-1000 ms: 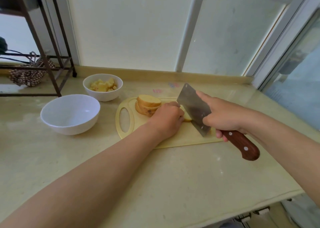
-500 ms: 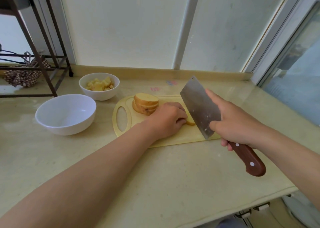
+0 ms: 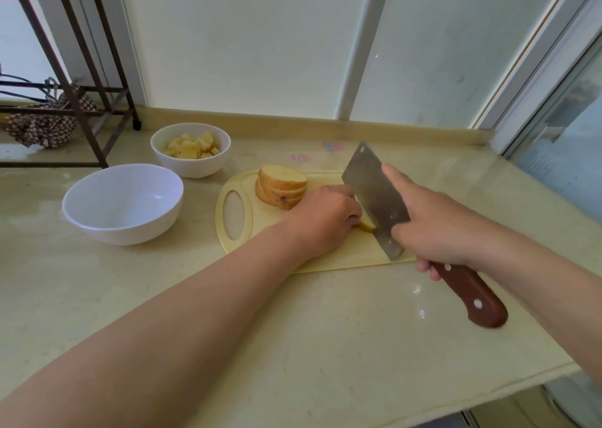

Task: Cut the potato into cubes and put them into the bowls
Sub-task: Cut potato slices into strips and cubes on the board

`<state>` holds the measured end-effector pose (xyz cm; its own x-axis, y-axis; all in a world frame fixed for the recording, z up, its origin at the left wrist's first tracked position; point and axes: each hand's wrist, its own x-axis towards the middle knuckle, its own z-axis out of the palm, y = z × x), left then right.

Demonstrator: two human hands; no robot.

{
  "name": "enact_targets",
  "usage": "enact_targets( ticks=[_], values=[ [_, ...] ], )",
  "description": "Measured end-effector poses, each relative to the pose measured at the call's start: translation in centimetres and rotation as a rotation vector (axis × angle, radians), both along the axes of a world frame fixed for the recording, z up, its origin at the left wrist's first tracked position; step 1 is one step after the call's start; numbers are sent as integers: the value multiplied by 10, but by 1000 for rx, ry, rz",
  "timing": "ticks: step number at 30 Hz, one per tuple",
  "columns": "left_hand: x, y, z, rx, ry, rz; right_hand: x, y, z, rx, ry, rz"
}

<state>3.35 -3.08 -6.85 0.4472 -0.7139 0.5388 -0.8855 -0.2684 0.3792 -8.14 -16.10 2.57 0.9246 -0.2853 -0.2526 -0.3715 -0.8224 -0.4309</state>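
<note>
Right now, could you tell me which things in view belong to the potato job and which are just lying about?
Part of the job:
- cleaver in the right hand
- potato piece under the left hand
- stack of slices
- cutting board
- bowl of cubes
- empty bowl

Just lying about:
- metal rack
- checked cloth

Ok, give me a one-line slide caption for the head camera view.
Left hand steadies a potato piece on the cutting board while the right hand brings the cleaver down.
</note>
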Motion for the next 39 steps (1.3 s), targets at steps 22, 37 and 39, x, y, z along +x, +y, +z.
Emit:
enact_targets(
  ticks=[22,37,39],
  values=[
    [-2,4,0,-12,18,18,-28,-1,-11,69,-208,-51],
    [-1,2,0,22,1,24,-43,5,-7,28,-149,-20],
    [0,2,0,15,-8,22,-35,5,-4,7,-87,-10]
  ],
)
